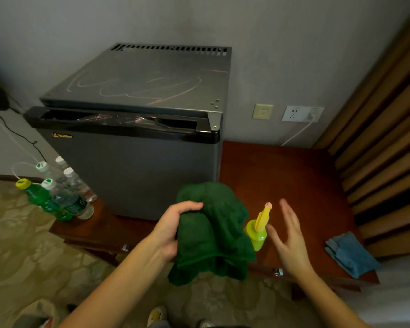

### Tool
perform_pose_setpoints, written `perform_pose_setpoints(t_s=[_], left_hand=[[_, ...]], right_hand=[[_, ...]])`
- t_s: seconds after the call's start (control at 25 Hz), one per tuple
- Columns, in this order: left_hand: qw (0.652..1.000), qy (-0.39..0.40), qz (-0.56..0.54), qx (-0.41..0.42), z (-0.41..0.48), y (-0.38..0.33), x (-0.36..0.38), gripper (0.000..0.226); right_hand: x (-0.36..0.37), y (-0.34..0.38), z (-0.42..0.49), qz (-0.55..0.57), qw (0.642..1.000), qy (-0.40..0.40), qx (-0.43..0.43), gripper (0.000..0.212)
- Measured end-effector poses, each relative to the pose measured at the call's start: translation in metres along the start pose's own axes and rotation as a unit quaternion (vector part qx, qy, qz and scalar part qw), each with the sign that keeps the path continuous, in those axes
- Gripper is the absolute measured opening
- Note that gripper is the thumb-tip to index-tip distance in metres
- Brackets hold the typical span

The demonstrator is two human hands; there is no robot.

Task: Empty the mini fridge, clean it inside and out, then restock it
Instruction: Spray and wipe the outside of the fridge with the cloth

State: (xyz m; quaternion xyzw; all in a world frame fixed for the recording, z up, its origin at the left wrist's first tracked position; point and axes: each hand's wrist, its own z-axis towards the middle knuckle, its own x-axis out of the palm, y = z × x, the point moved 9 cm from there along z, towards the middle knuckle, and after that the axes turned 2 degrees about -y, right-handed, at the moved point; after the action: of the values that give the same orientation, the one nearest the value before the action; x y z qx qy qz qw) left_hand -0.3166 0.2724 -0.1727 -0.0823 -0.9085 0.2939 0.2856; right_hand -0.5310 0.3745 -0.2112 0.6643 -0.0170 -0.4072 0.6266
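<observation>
I see my left hand [175,227] gripping a dark green terry cloth [213,230]; my right hand [289,235] hovers open-palmed beside a yellow-green plastic spray bottle [258,230] before the closed grey mini fridge [133,129].

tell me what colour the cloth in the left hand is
Dark green cloth, gripped by the left hand; the head view shows it clearly.

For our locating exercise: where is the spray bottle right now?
In the head view, the spray bottle stands on the wooden table near its front edge, between the green cloth the left hand grips and the open right hand.
</observation>
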Motion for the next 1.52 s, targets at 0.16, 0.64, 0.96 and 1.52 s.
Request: perform_pose_setpoints(t_s=[0.16, 0.64, 0.96, 1.52], left_hand=[[0.994, 0.093, 0.040, 0.048, -0.022, -0.033, 0.059, 0.033], [0.764, -0.065, 0.339, 0.545, -0.148, -0.275, 0.030, 0.015], [0.683, -0.307, 0.462, 0.474, -0.102, -0.403, -0.144, 0.019], [0.720, -0.298, 0.463, 0.422, -0.024, -0.428, -0.193, 0.037]], right_hand=[[0.031, 0.112, -0.002, 0.470, 0.857, 0.150, 0.150, 0.095], [-0.041, 0.312, 0.093, 0.528, 0.843, 0.091, 0.056, 0.034], [0.029, 0.323, 0.171, -0.272, 0.907, 0.163, -0.277, 0.088], [0.078, 0.297, 0.380, -0.427, 0.893, 0.051, -0.134, 0.045]])
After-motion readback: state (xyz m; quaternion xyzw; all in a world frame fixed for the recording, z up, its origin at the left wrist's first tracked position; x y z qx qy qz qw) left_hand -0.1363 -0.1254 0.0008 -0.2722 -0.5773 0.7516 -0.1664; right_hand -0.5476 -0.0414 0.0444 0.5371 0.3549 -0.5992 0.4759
